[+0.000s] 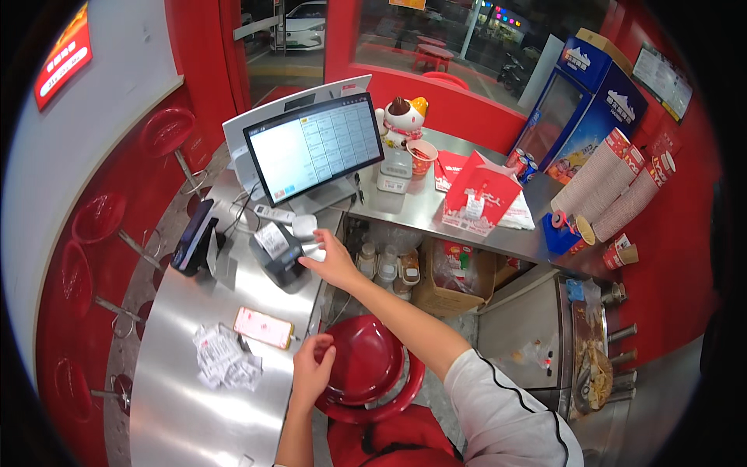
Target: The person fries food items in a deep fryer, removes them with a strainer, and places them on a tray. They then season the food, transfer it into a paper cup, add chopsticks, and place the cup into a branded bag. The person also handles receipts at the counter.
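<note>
My right hand [331, 260] reaches across to the side of a dark receipt printer [279, 262], thumb and fingers apart and nothing between them. Whether a fingertip touches the printer's casing I cannot tell. A printed paper slip [271, 240] sticks out of the printer's top. Close behind the printer lies a small white square device [304, 226]. My left hand [313, 368] hovers by the counter's inner edge with loosely bent fingers, holding nothing visible. Left of it a phone [264, 327] with a lit screen lies plugged into a cable, beside a heap of crumpled receipts [226, 357].
A touchscreen monitor [315, 149] stands on the steel counter [192, 414], near a dark tablet on a stand [195, 239]. On the back counter are a red paper bag [481, 195] and a cat figurine [404, 119]. A red stool [365, 362] is directly before me. Stacked paper cups [601, 175] lean at right.
</note>
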Tool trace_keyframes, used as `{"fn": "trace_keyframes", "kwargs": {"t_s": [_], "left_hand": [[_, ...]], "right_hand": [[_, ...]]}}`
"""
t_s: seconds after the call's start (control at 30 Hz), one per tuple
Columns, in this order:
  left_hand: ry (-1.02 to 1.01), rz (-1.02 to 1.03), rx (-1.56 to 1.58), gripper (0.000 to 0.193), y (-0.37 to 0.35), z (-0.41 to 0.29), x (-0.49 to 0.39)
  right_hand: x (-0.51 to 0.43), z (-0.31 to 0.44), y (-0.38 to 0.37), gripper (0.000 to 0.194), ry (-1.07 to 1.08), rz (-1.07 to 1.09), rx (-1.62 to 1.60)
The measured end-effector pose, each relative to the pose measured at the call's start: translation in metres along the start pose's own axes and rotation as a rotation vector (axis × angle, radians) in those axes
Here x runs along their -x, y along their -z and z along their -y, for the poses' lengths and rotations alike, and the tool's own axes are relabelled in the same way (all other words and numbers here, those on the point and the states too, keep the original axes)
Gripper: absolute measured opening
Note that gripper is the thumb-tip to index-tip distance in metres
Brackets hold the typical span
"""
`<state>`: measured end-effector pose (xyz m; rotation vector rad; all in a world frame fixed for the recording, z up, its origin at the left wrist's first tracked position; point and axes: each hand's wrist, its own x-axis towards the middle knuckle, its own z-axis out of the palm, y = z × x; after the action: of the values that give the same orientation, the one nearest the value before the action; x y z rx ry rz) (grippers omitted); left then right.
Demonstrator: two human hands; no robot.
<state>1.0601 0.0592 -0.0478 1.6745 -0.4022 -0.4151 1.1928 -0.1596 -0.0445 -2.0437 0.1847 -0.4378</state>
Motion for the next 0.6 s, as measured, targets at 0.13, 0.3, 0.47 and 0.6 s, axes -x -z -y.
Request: {"fn": "trace_keyframes", "kwargs": {"t_s": [0.13, 0.3, 0.47, 0.6], "left_hand": [[-0.234, -0.047, -0.409, 0.032, 0.02, 0.001, -0.108], [-0.396, -0.151, -0.672, 0.03, 0.024, 0.023, -0.172], [-0.296, -0.295, -0.697, 0.021, 0.036, 0.031, -0.181], [-0.359, -0.38, -0.83, 0.029, 0.04, 0.036, -0.185]], "right_hand": [[-0.076, -0.007, -0.04, 0.11, -0.02, 0.006, 0.147], [-0.119, 0.0, -0.069, 0.086, -0.108, 0.107, -0.012], [-0.131, 0.025, -0.063, 0.066, 0.009, 0.204, -0.07], [-0.134, 0.051, -0.048, 0.059, -0.031, 0.456, -0.303]]}}
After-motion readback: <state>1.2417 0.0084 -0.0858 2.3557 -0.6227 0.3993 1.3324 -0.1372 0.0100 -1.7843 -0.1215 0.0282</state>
